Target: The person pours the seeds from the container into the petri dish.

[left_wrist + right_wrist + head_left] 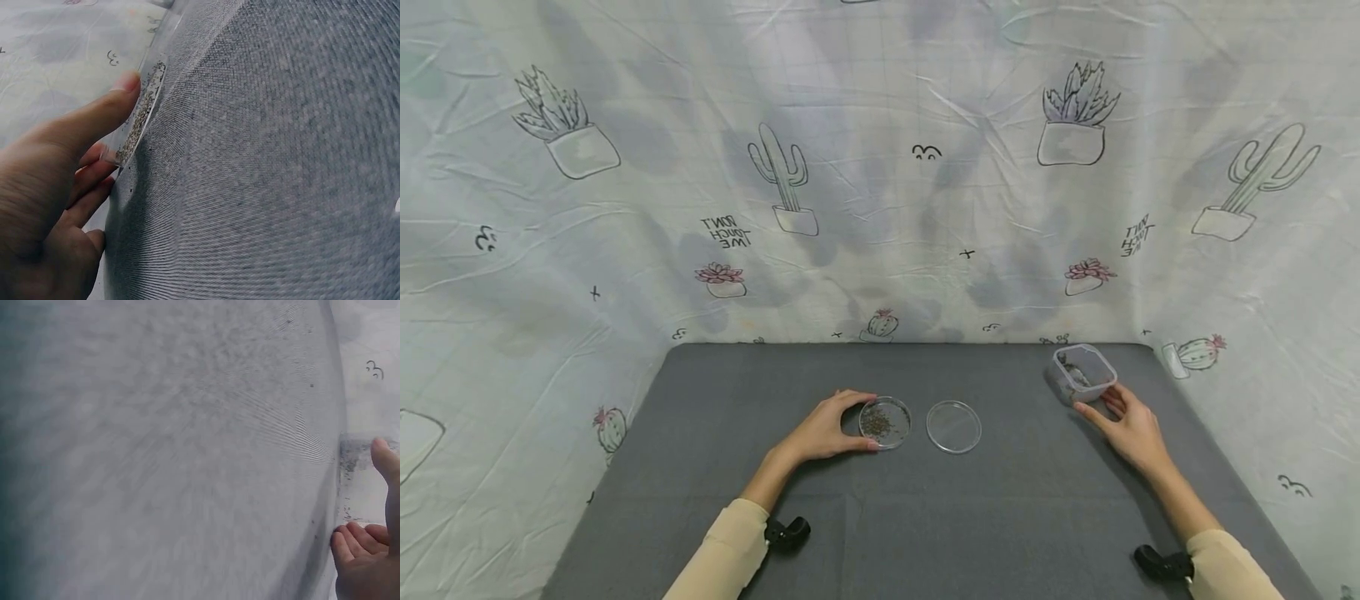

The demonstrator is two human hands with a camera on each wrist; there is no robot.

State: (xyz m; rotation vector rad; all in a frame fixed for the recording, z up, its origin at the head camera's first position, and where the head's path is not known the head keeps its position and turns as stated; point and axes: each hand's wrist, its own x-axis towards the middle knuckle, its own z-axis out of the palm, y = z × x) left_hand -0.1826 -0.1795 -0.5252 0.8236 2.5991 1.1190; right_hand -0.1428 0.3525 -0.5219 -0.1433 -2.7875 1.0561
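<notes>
Petri dish with brownish bits is near the middle of the grey cloth, left hand pinching its rim between thumb and fingers. Another clear round dish lies just right of it. Right hand grips a square plastic tub, far right corner.

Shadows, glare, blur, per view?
Head: mostly sharp, shadow alongside the right forearm, bright creases on the printed sheet, pale rim highlights on the empty dish; left wrist: gray cloth shows curved moiré-like lines; right wrist: cloth badly blurred at left.
</notes>
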